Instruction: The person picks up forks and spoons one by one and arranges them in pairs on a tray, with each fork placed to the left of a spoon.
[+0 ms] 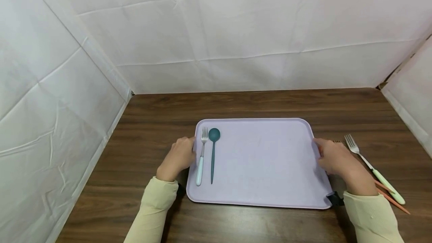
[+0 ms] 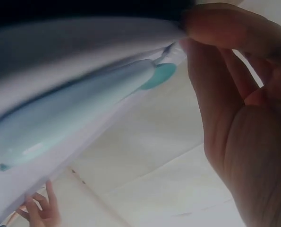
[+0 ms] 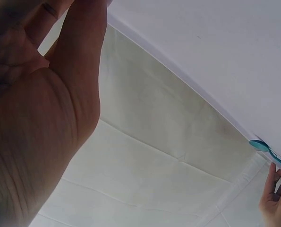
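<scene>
White sheeting [image 1: 243, 29] backs the surface [image 1: 128, 153]; left hand [image 1: 179, 156] and right hand [image 1: 339, 162] pinch the tray [image 1: 263, 160] at opposite rims, likely for balance, fork [image 1: 200, 171] nearest left fingers [image 2: 225, 30].

Head view evenly bright; soft glare on dark brown wood-grain tabletop [image 1: 249, 222], bottom centre. Wrist views dimmer, left hazy.
</scene>
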`<move>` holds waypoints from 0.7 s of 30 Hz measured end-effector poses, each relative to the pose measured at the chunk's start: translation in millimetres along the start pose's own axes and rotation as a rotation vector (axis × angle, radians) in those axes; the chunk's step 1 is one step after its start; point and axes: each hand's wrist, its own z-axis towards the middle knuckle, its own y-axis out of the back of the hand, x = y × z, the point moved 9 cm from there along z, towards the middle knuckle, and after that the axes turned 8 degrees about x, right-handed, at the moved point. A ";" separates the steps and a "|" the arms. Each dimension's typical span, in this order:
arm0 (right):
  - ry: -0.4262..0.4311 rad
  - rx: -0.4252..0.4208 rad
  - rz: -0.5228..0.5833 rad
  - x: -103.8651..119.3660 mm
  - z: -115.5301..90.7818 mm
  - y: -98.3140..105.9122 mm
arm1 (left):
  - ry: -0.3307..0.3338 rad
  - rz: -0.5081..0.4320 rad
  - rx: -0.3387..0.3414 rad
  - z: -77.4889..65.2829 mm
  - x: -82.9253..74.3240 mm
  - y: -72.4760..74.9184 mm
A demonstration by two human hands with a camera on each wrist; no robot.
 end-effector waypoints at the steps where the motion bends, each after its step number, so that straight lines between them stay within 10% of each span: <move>1: 0.000 0.001 0.000 -0.4 0.0 -0.5 | 0.012 -0.012 0.017 0.6 1.4 -1.1; 21: 0.034 0.052 0.059 -5.8 3.7 -2.3 | 0.067 -0.076 0.081 -0.7 9.1 -10.9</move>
